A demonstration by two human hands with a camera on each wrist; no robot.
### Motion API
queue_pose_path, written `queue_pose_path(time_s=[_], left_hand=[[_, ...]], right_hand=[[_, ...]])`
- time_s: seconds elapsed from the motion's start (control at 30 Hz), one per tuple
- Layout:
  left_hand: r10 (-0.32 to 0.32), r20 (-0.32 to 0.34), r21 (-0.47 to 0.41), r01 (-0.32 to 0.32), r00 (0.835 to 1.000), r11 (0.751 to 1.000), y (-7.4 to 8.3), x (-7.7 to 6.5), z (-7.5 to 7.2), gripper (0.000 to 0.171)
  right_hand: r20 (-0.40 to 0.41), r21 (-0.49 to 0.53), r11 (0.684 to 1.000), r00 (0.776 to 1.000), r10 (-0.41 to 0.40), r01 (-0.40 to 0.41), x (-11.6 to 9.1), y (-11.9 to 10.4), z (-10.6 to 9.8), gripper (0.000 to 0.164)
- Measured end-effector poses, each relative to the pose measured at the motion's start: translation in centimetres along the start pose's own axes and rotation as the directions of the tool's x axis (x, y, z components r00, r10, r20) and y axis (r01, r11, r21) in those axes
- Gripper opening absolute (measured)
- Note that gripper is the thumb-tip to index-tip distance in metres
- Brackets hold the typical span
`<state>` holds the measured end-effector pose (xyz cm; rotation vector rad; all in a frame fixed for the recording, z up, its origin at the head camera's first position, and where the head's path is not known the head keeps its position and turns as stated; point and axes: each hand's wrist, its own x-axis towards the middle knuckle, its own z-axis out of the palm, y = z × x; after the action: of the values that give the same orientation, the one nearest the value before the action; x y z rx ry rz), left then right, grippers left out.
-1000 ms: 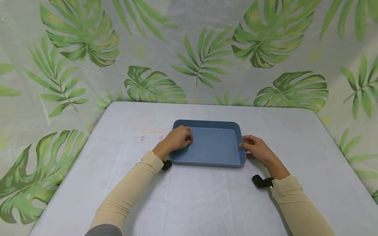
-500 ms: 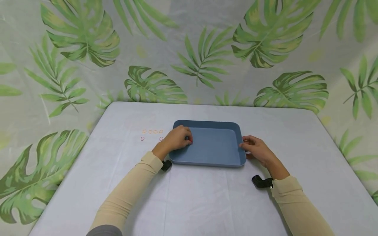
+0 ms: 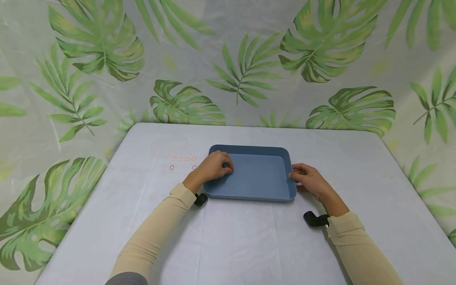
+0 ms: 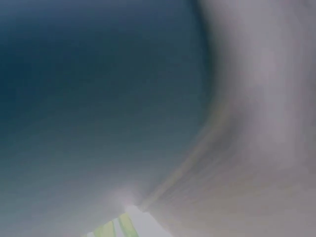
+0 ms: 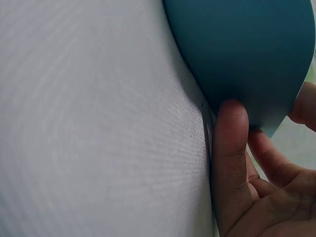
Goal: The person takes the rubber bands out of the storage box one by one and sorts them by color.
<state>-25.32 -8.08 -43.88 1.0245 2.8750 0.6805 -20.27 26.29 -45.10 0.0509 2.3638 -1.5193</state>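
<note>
A shallow blue-grey tray (image 3: pixel 260 176) lies on the white table. My left hand (image 3: pixel 213 166) reaches over its left rim, fingers curled above the tray floor. A small red thing (image 3: pixel 232 170) shows at those fingertips, pinched there; its shape is mostly hidden. At the opposite end, my right hand (image 3: pixel 310 180) holds the tray's right side, thumb at the rim and fingers against the outer wall. Up close in the right wrist view, one fingertip (image 5: pixel 232 116) touches the tray wall (image 5: pixel 242 54) low down. The left wrist view is blurred, filled by the tray wall (image 4: pixel 98 98).
Left of the tray lie several small orange rings (image 3: pixel 187 159) in a row. Two red rings, one at the left (image 3: pixel 171 167) and one nearer the tray (image 3: pixel 194 167), lie in front of them. A leaf-patterned cloth (image 3: pixel 249 71) hangs behind the table (image 3: pixel 242 245).
My left fingers have shifted very slightly to the right inside the tray, and the red thing at the fingertips shows more. The right hand and tray have stayed in place.
</note>
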Motion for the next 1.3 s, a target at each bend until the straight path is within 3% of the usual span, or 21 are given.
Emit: queue_pose_path(time_s=[0.27,0.67,0.93,1.17,1.3], left_hand=[[0.007,-0.058,-0.123,-0.014,0.998,0.992,0.3,-0.9,-2.4,0.007],[-0.001,-0.184,-0.138,-0.024,0.983,0.99,-0.3,-5.2,-7.0,0.005],[-0.109,-0.209,-0.109,0.088,0.972,0.99,-3.2,-8.1,-8.4,0.005],[-0.268,-0.238,-0.143,0.239,0.933,0.96,-6.6,-10.1,-8.4,0.006],[-0.31,-0.235,-0.164,0.277,0.921,0.947,-7.5,-10.6,-7.9,0.006]], right_hand=[[0.0,-0.005,1.0,1.0,0.004,-0.004,0.2,0.0,0.1,0.057],[-0.002,0.006,1.0,1.0,0.012,-0.012,-0.1,0.1,0.4,0.058],[0.0,0.01,1.0,1.0,0.017,-0.017,-0.2,-0.1,0.4,0.058],[-0.009,0.005,1.0,1.0,0.013,-0.013,-0.3,-0.1,0.4,0.055],[-0.009,0.004,1.0,1.0,0.013,-0.013,-0.3,-0.1,0.4,0.055]])
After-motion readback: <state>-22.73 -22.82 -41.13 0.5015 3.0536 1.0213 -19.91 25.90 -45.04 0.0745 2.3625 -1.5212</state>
